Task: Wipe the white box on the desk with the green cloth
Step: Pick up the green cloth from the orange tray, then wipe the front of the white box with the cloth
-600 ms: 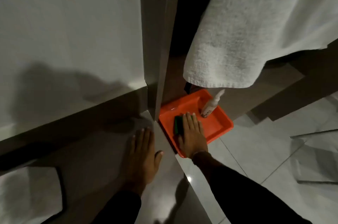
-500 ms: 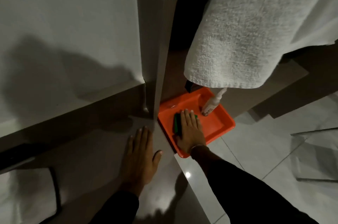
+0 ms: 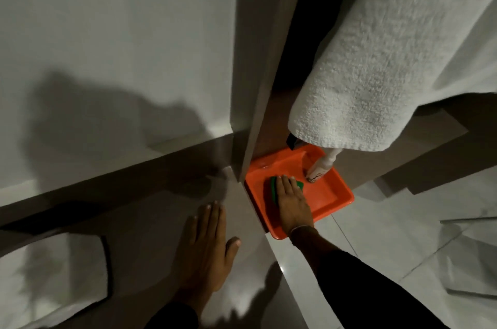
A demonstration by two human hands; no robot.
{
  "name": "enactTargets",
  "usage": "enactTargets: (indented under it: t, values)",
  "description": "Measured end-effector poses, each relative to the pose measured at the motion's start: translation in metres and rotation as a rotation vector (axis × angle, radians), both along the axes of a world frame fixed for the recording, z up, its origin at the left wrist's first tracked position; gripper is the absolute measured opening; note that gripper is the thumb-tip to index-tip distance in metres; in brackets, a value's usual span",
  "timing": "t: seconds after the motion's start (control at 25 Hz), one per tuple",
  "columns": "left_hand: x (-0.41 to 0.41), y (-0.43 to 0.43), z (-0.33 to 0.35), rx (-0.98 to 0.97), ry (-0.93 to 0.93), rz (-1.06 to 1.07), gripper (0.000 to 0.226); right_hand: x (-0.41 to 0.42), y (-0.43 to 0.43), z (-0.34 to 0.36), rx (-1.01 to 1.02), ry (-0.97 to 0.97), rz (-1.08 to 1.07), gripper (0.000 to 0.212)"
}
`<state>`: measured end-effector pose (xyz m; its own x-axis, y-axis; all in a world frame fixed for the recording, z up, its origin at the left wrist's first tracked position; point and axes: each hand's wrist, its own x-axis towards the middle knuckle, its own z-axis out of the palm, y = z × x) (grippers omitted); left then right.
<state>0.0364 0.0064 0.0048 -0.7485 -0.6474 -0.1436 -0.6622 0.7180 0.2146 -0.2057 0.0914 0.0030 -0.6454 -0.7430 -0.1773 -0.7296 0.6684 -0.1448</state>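
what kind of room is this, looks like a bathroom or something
Probably a bathroom or washroom area, though I can't be sure: pale glossy floor tiles, a white towel hanging overhead, and an orange tray holding a white bottle and green cloth.

Right hand (image 3: 291, 201) reached farther into orange tray (image 3: 338, 195), fingertips now past far edge of green cloth (image 3: 274, 188), nearer white bottle (image 3: 318, 170); less cloth showing than before, only left strip plus small corner by fingertips. Left hand (image 3: 208, 244) on desk (image 3: 150, 215) slid slightly back toward person, away from wall corner. Camera view tipped, towel (image 3: 376, 59) looming larger
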Motion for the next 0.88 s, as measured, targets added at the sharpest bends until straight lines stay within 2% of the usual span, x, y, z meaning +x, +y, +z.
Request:
enactTargets:
  t: [0.16,0.32,0.52,0.6,0.68,0.76,0.88]
  values:
    - [0.066,0.002,0.044,-0.041,0.139,0.056,0.088,0.044,0.006,0.048,-0.133,0.013,0.065,0.069]
    - [0.135,-0.009,0.081,-0.015,0.303,0.133,0.091,0.123,-0.012,0.09,-0.235,-0.106,0.143,0.083]
    - [0.231,-0.055,0.098,-0.035,0.478,0.472,0.1,0.229,-0.07,0.131,-0.352,-0.199,0.318,0.078]
    - [0.267,-0.077,0.096,0.097,0.533,0.621,0.117,0.266,-0.097,0.141,-0.355,-0.215,0.397,0.079]
    - [0.291,-0.094,0.09,0.325,0.581,0.654,0.134,0.297,-0.121,0.145,-0.337,-0.217,0.462,0.081]
    - [0.299,-0.104,0.087,0.475,0.673,0.556,0.134,0.319,-0.139,0.144,-0.292,-0.203,0.52,0.077]
    - [0.291,-0.112,0.075,0.566,0.774,0.484,0.131,0.337,-0.153,0.14,-0.167,-0.134,0.607,0.074]
